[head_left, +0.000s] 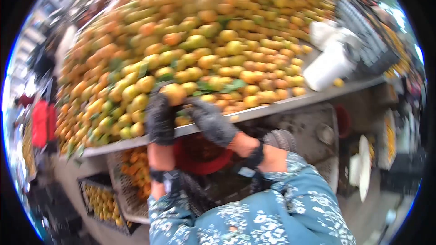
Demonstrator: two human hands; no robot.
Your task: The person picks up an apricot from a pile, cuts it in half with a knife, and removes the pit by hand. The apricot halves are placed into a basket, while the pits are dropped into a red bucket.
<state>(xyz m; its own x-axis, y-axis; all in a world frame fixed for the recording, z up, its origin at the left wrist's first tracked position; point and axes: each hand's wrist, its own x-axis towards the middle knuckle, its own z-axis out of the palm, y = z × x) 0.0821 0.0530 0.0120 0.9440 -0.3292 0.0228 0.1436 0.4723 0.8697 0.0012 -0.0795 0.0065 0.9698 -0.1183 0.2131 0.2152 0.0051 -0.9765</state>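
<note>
My left hand (160, 120), in a dark grey glove, holds up a yellow-orange mandarin (174, 94) at the front edge of a big heap of mandarins (227, 47). Close beside that fruit is my right hand (211, 122), gloved the same way, with its fingers bent together at the mandarin's right side. Blur hides whether a small thing sits in those fingers. Green leaves (234, 85) lie among the fruit just beyond my hands.
A metal table rim (254, 113) runs across below the heap. White plastic rolls (331, 66) rest on its right end. Underneath stand a red basin (204, 161), a crate with orange peel-like pieces (136, 172) and a black crate of fruit (102, 202). A white round object (364, 168) is at right.
</note>
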